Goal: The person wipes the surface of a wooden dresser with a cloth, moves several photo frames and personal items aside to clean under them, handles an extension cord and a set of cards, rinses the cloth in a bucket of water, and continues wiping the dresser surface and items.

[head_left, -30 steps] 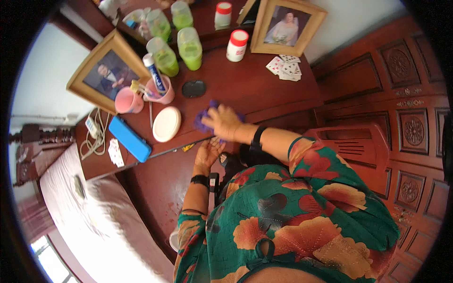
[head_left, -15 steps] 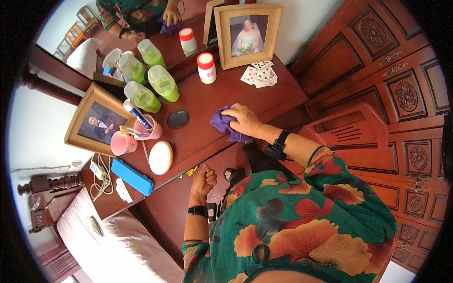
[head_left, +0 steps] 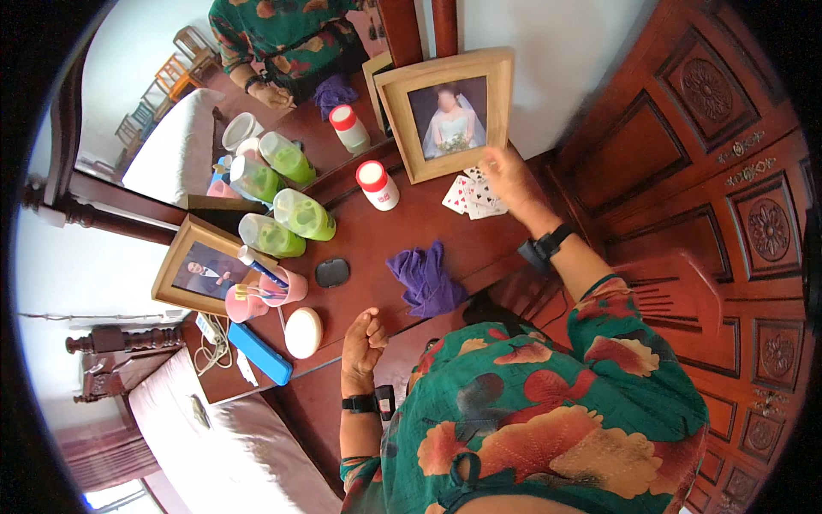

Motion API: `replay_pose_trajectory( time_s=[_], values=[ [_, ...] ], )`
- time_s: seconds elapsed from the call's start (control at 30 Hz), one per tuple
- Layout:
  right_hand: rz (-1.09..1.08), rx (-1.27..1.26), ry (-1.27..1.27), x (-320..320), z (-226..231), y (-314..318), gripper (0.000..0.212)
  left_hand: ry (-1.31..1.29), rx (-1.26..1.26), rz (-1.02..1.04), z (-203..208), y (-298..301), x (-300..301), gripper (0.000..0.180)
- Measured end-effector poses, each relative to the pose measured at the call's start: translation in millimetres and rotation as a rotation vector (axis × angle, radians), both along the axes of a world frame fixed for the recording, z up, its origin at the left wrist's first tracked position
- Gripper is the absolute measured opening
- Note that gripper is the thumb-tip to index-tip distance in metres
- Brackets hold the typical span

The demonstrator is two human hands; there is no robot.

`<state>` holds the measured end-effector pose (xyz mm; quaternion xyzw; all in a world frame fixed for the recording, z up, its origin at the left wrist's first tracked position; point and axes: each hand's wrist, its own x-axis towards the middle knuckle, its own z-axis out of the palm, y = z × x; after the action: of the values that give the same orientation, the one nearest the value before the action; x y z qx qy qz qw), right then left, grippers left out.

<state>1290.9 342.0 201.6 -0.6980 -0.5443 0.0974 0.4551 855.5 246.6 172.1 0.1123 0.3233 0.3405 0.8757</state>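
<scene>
Upper right of centre, the right hand (head_left: 512, 182) is at the playing cards (head_left: 471, 200), its grip unclear. Below centre, the left hand (head_left: 364, 344) is loosely clenched. A purple cloth (head_left: 425, 280) lies mid-frame on the tabletop (head_left: 368, 242).

L hand (head_left: 366, 341) loosely curled, L forearm (head_left: 360, 435) fwd, R arm (head_left: 589, 265) stretched farther fwd, R hand (head_left: 512, 182) part-curled

The playing cards (head_left: 471, 199) lie on the table (head_left: 492, 244) beside the right hand (head_left: 514, 182), with a picture frame (head_left: 497, 98) behind them. The jar (head_left: 378, 186) stands left of that hand. The cloth (head_left: 426, 278) lies between both hands. The container (head_left: 303, 333) and case (head_left: 259, 354) lie left of the left hand (head_left: 364, 343).
</scene>
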Motion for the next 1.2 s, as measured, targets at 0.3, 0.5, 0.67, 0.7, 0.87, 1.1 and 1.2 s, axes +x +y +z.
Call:
replay_pose_trajectory(
  time_s=[0.3,0.5,0.67,0.7,0.87,1.1,1.2],
  values=[
    [0.072,-0.008,0.382,133,22,88,0.065,0.094,0.082,-0.009,25,36,86,0.021],
    [0.350,-0.033,0.805,126,28,103,0.061,0.218,0.046,0.055,40,41,113,0.019],
    [0.401,0.100,1.079,125,18,110,0.051,0.219,0.047,0.034,27,40,122,0.020],
    [0.409,0.091,1.085,123,16,110,0.051,0.224,0.042,0.045,24,39,123,0.020],
    [0.394,0.209,1.106,115,21,100,0.043,0.468,0.161,-0.048,6,45,126,0.022],
    [0.314,0.289,1.014,130,58,56,0.034,0.776,0.260,-0.166,-27,56,124,0.032],
    [0.364,0.264,1.045,124,77,26,0.030,0.783,0.272,-0.234,-21,61,122,0.034]
  ],
)
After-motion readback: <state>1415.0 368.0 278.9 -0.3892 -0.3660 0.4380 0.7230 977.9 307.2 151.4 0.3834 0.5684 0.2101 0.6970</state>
